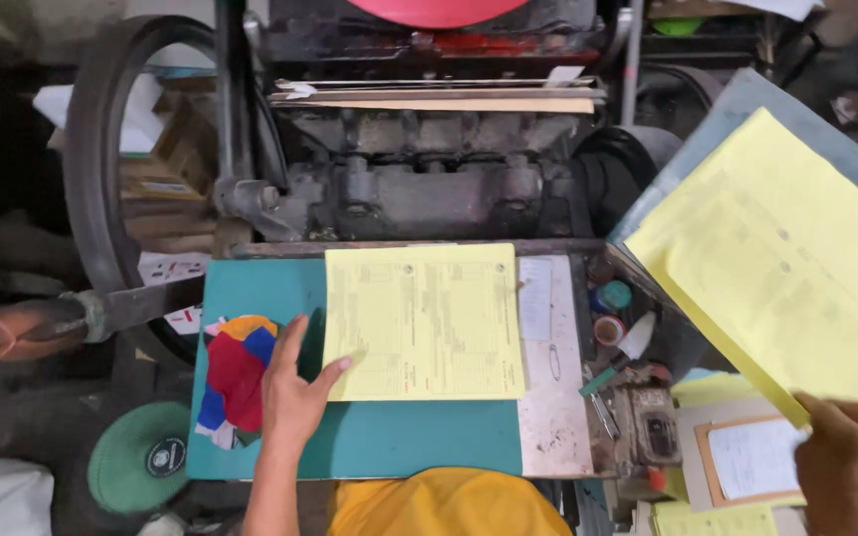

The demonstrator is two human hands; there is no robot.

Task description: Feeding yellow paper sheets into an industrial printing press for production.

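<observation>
A yellow printed sheet (424,323) lies on the teal board (399,442) in front of me. My left hand (293,392) rests flat on the board with its fingertips touching the sheet's lower left edge. My right hand (851,467) is at the lower right, pinching the near corner of a stack of yellow sheets (786,258) that lies tilted on a grey-blue board (747,99). A bundle of coloured cloth scraps (237,375) sits just left of my left hand.
A dark iron press (429,179) with a large flywheel (101,189) stands behind the board. Tape rolls and small tools (613,328) crowd a tray to the right, above a small grimy device (655,425) and a brown clipboard with paper (747,459). A green round lid (146,459) lies lower left.
</observation>
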